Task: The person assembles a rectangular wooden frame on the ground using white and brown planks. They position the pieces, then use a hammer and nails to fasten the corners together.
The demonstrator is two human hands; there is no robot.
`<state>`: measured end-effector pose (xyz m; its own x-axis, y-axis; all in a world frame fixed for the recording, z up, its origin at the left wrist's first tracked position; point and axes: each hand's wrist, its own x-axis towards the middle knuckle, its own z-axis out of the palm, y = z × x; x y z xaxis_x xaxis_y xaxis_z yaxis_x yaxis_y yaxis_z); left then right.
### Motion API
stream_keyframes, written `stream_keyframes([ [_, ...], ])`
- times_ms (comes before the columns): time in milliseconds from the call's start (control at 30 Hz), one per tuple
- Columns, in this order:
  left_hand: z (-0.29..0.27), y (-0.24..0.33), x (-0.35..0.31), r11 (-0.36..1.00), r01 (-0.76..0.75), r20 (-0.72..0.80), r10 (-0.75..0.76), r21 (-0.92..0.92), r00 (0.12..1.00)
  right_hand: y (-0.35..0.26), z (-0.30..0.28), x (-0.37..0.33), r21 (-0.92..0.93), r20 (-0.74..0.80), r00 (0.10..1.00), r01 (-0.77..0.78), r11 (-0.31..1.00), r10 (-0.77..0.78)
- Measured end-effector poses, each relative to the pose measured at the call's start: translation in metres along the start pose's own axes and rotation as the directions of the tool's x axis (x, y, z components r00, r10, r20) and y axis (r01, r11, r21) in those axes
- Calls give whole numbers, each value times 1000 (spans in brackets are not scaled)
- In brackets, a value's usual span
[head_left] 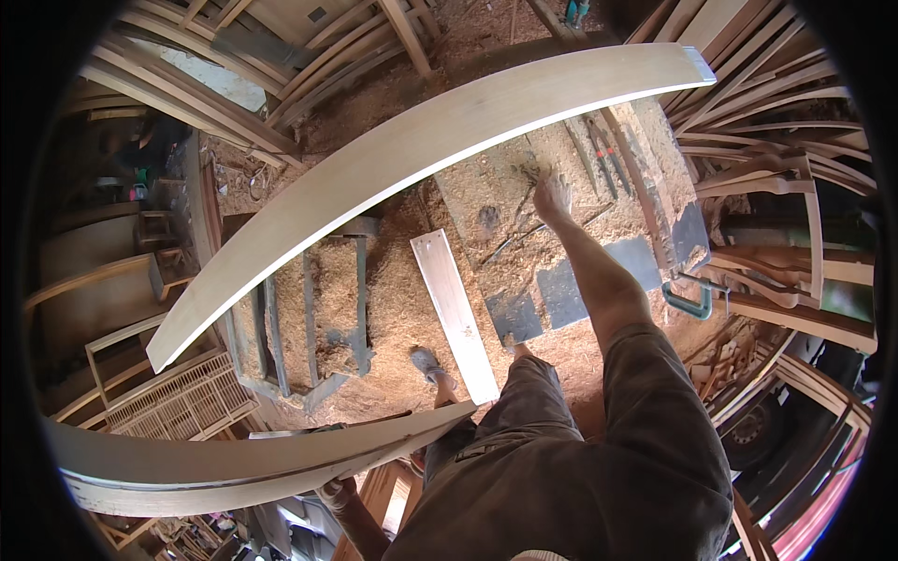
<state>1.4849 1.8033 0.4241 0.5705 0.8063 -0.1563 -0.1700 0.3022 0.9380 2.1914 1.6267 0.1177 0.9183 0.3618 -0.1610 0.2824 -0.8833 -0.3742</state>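
My left hand [339, 490] is at the lower left, its fingers closed on the lower edge of a long, pale wooden board [253, 463]. This board is tilted beside my body and runs off to the left. My right arm reaches forward over a sawdust-strewn workbench [580, 280]. There my right hand [554, 198] is lowered to the bench top with its fingers drawn together, beside a small dark object [530, 173]. What the fingertips hold, if anything, is hidden. Beyond it, a second long, broad board [421, 126] spans the bench in an arc.
A red-handled tool [613, 159] lies right of my right hand. A teal clamp [689, 301] grips the bench's right edge. A narrow plank [456, 318] slants before my legs. Wooden frames [309, 309] stand at left; curved wood pieces [748, 84] are stacked far right.
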Motion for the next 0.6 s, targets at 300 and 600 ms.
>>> stream_keyframes([
  [300,20,0,8,999,49,-154,-51,-14,987,140,-35,-42,-128,128,967,238,963,-222],
  [600,-3,-10,-5,998,6,-161,-14,-55,987,214,17,-31,333,214,948,154,930,-234],
])
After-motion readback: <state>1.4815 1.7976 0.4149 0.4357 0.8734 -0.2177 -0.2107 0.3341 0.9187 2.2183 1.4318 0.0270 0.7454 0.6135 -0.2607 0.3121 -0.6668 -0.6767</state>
